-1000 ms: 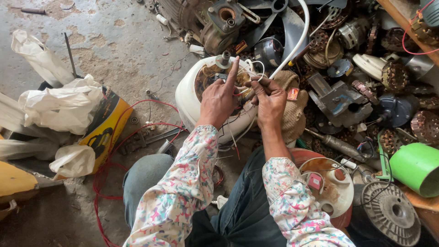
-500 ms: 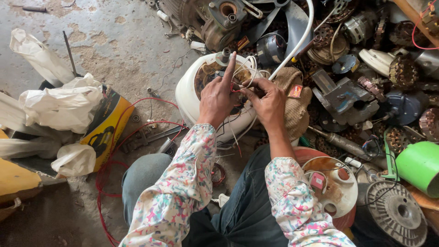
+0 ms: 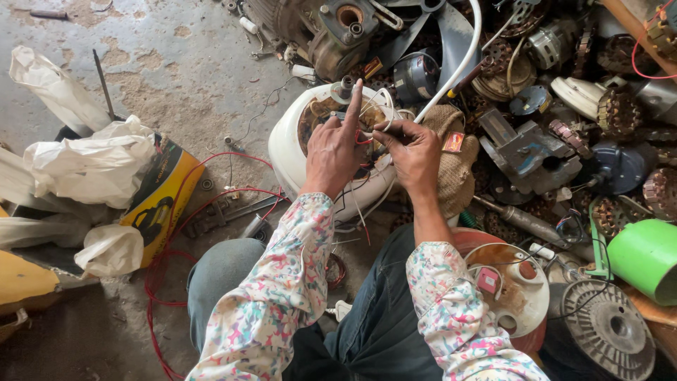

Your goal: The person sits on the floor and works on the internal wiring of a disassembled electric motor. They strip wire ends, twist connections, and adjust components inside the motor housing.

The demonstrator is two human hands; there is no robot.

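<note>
1 white motor housing [image 3: 289, 152] lies on the concrete floor [image 3: 176, 77] by a scrap pile [image 3: 564, 113], directly under both hands. 2 hands over its open top: left hand [image 3: 331, 152], index finger straight up, other fingers curled on thin white wires [image 3: 374, 116]; right hand [image 3: 416, 152] clenched, pinching the same wires. 1 green tube [image 3: 645, 257] lies far right.

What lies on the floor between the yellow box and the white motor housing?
In the head view, red wire loops over bare concrete between the yellow box and the white motor housing. A small metal part lies there too.
</note>
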